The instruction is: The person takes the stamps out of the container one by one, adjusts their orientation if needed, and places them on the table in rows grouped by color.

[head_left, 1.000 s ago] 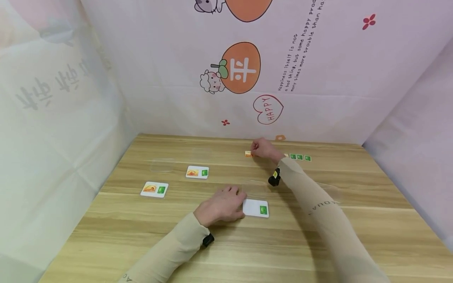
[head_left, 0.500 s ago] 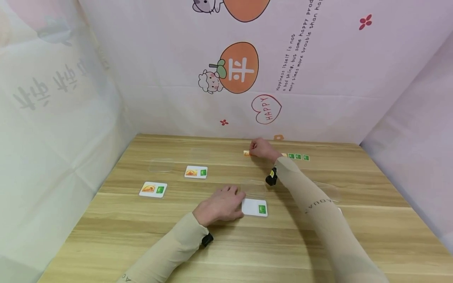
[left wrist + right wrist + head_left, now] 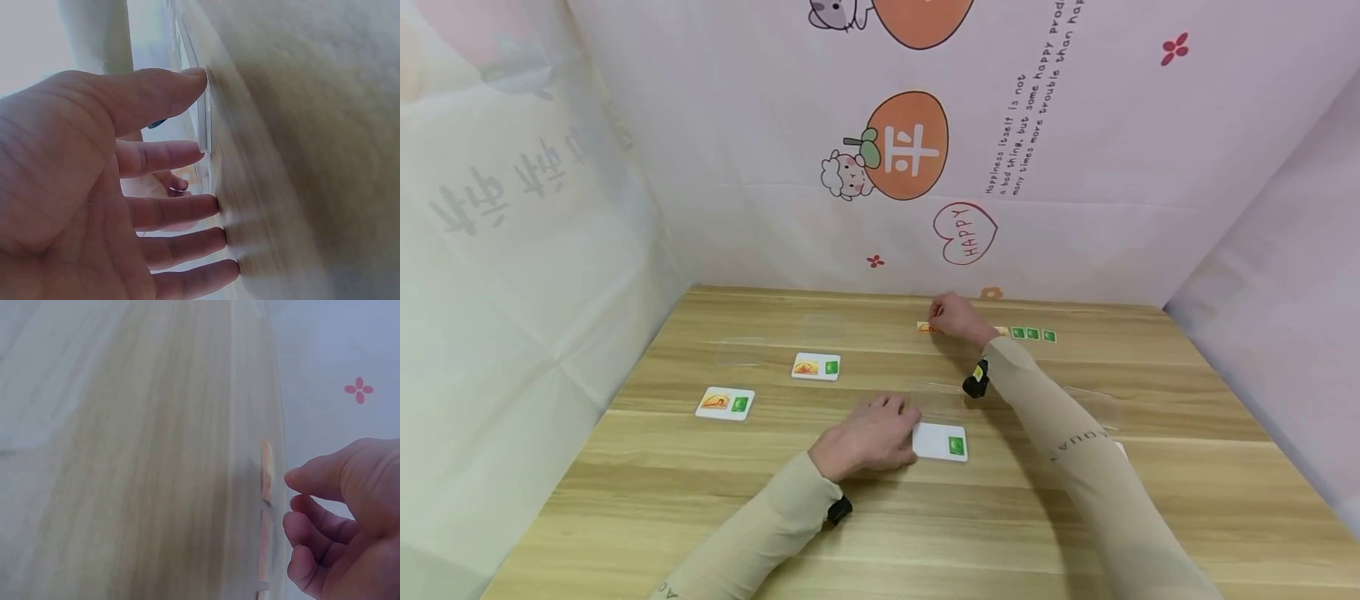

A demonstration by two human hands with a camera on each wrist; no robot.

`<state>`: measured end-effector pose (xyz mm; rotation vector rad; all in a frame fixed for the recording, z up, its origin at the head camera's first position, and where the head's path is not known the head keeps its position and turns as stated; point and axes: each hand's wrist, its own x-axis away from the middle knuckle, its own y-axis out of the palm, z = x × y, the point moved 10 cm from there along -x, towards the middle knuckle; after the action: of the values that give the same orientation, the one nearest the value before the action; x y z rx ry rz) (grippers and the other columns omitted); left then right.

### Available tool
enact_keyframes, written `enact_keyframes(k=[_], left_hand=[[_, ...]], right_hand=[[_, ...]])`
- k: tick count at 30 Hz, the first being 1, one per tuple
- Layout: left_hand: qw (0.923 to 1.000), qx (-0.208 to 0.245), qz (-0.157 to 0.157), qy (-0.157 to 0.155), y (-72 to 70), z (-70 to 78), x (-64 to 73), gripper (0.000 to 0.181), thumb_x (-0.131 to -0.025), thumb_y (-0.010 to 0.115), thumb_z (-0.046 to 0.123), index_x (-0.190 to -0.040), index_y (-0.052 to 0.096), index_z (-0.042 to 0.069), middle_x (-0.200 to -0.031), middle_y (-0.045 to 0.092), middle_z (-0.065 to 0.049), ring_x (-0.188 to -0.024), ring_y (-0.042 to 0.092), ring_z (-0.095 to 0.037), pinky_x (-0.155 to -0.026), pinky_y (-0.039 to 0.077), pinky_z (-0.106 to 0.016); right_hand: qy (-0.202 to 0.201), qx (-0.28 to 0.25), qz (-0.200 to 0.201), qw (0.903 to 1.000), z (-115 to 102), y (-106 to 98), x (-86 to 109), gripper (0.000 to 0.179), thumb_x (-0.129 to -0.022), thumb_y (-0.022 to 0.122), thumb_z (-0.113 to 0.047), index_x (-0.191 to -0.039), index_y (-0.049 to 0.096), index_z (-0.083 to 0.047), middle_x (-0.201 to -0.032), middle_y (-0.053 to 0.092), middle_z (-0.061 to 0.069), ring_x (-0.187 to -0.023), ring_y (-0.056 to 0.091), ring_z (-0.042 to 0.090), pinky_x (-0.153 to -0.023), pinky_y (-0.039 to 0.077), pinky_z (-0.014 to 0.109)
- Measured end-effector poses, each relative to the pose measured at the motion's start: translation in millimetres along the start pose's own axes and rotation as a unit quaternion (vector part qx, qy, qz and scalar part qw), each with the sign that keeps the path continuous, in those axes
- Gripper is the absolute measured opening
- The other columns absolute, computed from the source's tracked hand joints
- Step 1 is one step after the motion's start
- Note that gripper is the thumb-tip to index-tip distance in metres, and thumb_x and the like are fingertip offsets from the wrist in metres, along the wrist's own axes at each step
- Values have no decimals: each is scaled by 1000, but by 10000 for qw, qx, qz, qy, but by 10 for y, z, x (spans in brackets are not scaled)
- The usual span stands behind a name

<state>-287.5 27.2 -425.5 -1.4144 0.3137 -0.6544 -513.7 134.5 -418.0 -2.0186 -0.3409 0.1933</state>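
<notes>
My left hand (image 3: 872, 437) rests on the table, thumb and index fingertips at the left edge of a white card (image 3: 931, 442) that bears a small green picture at its right. In the left wrist view its fingers (image 3: 172, 212) are spread and nearly straight. At the back, my right hand (image 3: 957, 317) reaches over a row of small picture pieces. An orange piece (image 3: 924, 327) shows just left of its fingertips; part of the row is hidden behind the hand. In the right wrist view, thumb and bent fingers stand slightly apart beside an orange piece (image 3: 267, 472), with nothing visible between them.
Several green pieces (image 3: 1033, 334) continue the row to the right. Two white cards, one farther back (image 3: 816, 367) and one nearer (image 3: 726, 403), carry orange and green pictures. Clear plastic sheets (image 3: 742, 351) lie about. A printed cloth (image 3: 752, 233) rises behind the wooden table (image 3: 647, 500).
</notes>
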Motion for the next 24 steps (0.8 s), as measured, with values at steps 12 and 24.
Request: enact_keyframes(k=[12,24], left_hand=[[10000,77,-25,-20,10,-7,3,54,-93,63,43,-139,52,16,-141,50,-11,-136,44,-29,-109,40,-47],[10000,51,-46,-46,12,-8,-2,55,-93,63,43,-140,51,16,-143,49,-12,-137,43,-30,-110,40,-48]], right_hand=[[44,-248,27,9997,-54,-56,84,8,-87,59,-8,-89,66,-6,-88,67,10,-75,57,19,-63,46,27],[-247,-128,223,9994,-236,-116,305,8,-90,64,-13,-92,65,-5,-90,68,13,-77,60,21,-63,48,28]])
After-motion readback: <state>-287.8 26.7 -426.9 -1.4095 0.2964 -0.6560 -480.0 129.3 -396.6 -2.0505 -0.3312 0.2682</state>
